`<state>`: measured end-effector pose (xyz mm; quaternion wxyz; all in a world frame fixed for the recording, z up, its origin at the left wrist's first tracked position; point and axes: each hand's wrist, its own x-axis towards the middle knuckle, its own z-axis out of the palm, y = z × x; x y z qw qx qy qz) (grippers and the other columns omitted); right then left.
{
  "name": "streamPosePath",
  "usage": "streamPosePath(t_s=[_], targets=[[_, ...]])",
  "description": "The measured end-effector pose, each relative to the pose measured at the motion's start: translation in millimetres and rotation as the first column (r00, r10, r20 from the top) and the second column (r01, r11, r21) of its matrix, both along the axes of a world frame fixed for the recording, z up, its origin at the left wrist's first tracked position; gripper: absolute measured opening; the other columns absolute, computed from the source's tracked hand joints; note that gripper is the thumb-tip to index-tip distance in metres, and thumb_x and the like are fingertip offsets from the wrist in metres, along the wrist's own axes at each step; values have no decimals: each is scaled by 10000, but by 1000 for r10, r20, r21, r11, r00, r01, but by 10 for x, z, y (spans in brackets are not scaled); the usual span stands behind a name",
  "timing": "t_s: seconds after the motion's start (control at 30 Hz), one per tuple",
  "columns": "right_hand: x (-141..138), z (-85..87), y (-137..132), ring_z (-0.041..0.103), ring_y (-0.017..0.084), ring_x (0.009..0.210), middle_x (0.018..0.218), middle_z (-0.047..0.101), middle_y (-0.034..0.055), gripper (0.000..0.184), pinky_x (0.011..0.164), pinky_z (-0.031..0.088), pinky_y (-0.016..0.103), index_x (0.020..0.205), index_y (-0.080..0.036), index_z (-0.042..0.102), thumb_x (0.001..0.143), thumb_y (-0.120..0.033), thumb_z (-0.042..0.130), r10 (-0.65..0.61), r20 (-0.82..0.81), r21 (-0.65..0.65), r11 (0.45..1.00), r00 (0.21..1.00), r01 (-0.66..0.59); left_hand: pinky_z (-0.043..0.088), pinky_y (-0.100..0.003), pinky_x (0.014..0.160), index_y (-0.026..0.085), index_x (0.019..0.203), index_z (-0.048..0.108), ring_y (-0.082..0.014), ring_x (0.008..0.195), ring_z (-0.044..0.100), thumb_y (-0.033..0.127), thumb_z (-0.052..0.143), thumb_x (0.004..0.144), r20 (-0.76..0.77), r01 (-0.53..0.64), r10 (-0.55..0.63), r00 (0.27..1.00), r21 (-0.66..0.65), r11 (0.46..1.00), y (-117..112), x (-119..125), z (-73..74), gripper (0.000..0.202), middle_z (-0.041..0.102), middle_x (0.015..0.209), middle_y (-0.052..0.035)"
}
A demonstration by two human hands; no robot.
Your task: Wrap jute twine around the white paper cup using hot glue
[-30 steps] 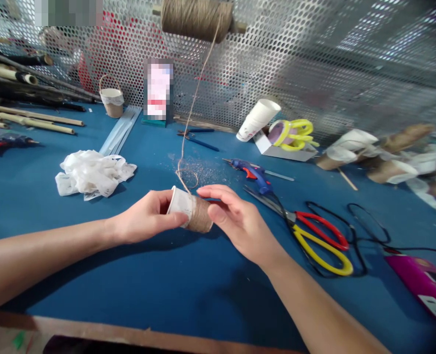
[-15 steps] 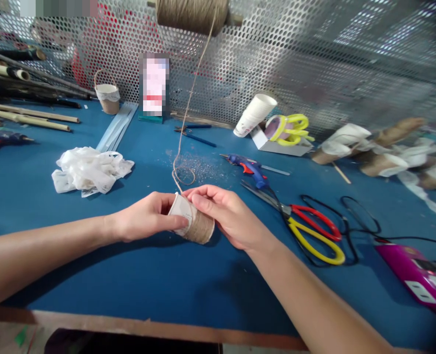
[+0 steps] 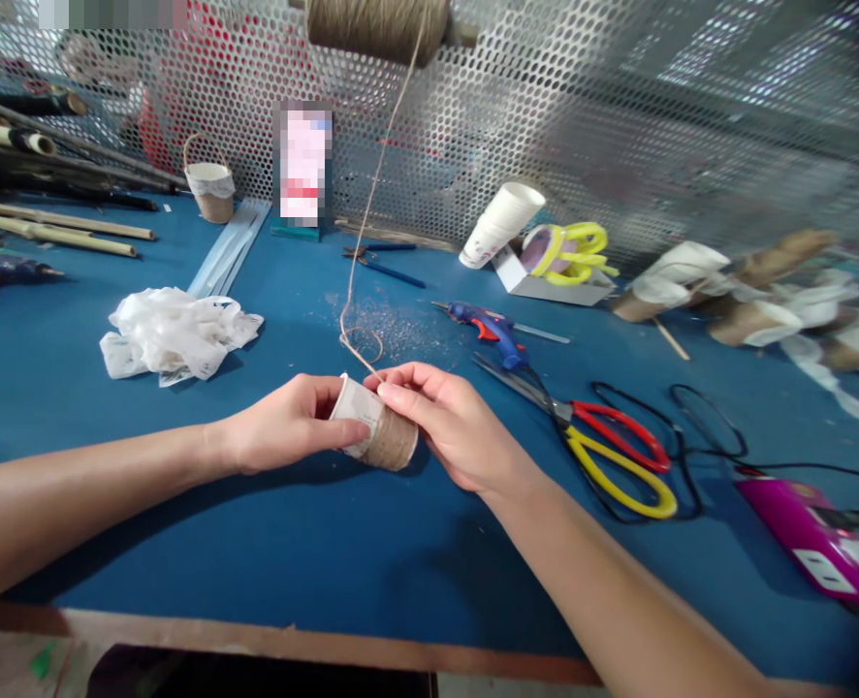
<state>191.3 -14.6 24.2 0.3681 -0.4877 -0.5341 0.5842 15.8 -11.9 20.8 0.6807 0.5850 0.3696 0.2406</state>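
A white paper cup (image 3: 390, 438), its lower part wrapped in brown twine, lies tilted over the table between my hands. My left hand (image 3: 295, 427) grips it by the rim end, thumb on the outside and fingers partly hidden behind or inside it. Against the far side of the cup, my right hand (image 3: 448, 422) pinches the twine (image 3: 363, 218) between thumb and fingers. That strand rises, with a small loop on the table, to a large twine spool (image 3: 371, 27) hung on the perforated metal panel.
On the right lie scissors (image 3: 619, 456), a blue glue gun (image 3: 493, 333) and a magenta power strip (image 3: 814, 538). Crumpled white lace (image 3: 174, 334) is at left. Pliers (image 3: 386, 267), stacked paper cups (image 3: 502, 225) and a small twine-wrapped basket (image 3: 211, 191) stand or lie toward the back.
The cup has turned slightly in my left hand and shifted a little. The twine's lower end has moved right with my right fingers, and the loose strand across the white part is gone.
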Motion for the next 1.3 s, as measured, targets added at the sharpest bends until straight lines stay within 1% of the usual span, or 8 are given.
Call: streamPosePath(t_s=[0.13,0.37,0.53,0.73,0.9,1.07,1.17,1.3], targets=[[1,2,-13,544,124,729,890,625,49,205,667,420,288,705,-178,536,703,-359,631,-41,38,36,999,998,39,406,-246,646,102,793,536,-108,649,513,254,598,679,-4,-23,23,1000,-19,1000,0,1,-3,201,563,717,4],[6,-18,-18,543,141,749,860,620,45,215,698,422,311,727,-183,542,723,-385,616,-53,105,95,995,993,43,406,-247,651,101,792,543,-109,656,521,248,604,684,15,-23,23,1000,-27,999,4,10,-26,193,578,730,-3],[0,-40,-16,538,135,735,867,615,43,207,687,417,305,744,-180,547,735,-377,612,-44,128,109,994,991,30,378,-238,637,100,782,540,-100,634,489,247,607,667,22,-26,27,999,-46,999,-9,15,-31,198,547,701,11],[-5,-45,-27,541,144,744,841,602,36,208,691,422,309,735,-188,532,741,-383,605,-30,133,121,993,991,13,392,-259,665,106,750,536,-112,649,495,270,605,663,36,-69,71,997,-61,996,-24,19,-47,199,554,710,0],[-1,-47,-39,550,147,765,840,603,30,191,725,433,319,740,-194,531,740,-368,609,-18,123,135,991,992,1,388,-263,658,103,737,553,-119,644,495,288,599,681,35,-85,86,996,-35,996,-11,30,-76,199,561,696,-6],[-3,-43,-35,562,149,781,815,614,23,181,743,447,318,818,-191,599,773,-365,581,16,120,151,988,993,-35,362,-240,632,97,709,559,-105,627,458,284,579,685,48,-54,54,997,-9,998,-12,31,-72,190,521,662,14],[-3,-53,-23,574,147,810,842,628,23,143,778,455,319,827,-194,611,776,-325,586,52,107,182,981,993,-71,338,-226,603,90,718,564,-95,613,425,290,569,693,46,-37,37,998,11,999,-15,25,-66,202,488,652,22],[-19,-70,-25,591,139,824,890,648,26,119,781,469,305,836,-201,612,782,-302,581,72,107,228,969,992,-95,315,-217,569,90,688,560,-84,582,392,288,567,691,26,-35,35,999,15,999,-13,25,-66,198,459,620,32]])
